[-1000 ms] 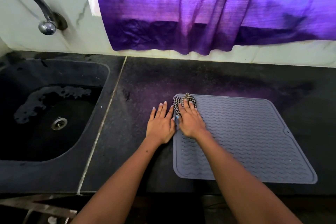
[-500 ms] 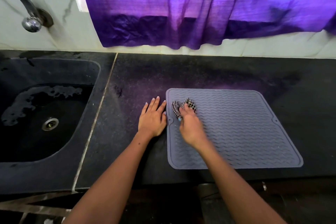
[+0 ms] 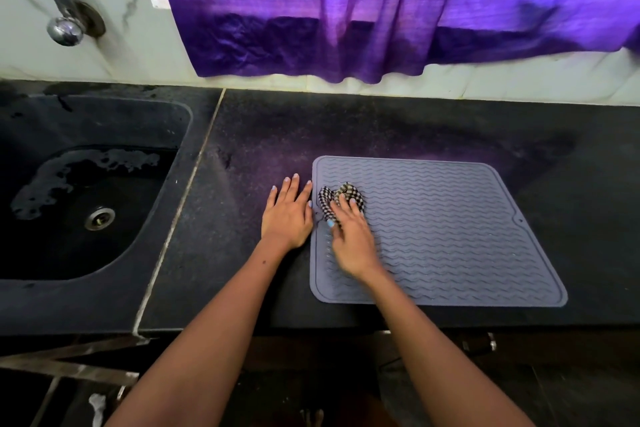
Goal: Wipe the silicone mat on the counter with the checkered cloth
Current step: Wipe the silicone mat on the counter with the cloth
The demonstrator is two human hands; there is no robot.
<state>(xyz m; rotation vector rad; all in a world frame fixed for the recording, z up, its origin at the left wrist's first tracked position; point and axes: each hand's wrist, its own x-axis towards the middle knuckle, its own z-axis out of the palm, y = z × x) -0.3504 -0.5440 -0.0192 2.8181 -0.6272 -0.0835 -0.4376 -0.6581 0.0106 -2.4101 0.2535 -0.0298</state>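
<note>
Two hands: right hand presses the bunched checkered cloth onto the mat; left hand lies flat beside it.

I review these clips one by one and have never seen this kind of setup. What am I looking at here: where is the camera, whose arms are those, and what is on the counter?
There is no machine here. A person wears a wide-angle camera on the head, looking down at their own bare arms. On the dark counter lies a grey silicone mat with wavy ridges. The right hand presses a bunched checkered cloth onto the mat's left part. The left hand lies flat on the counter, right beside the mat's left edge. Further left are a dark sink and a tap; a purple curtain hangs behind.
</note>
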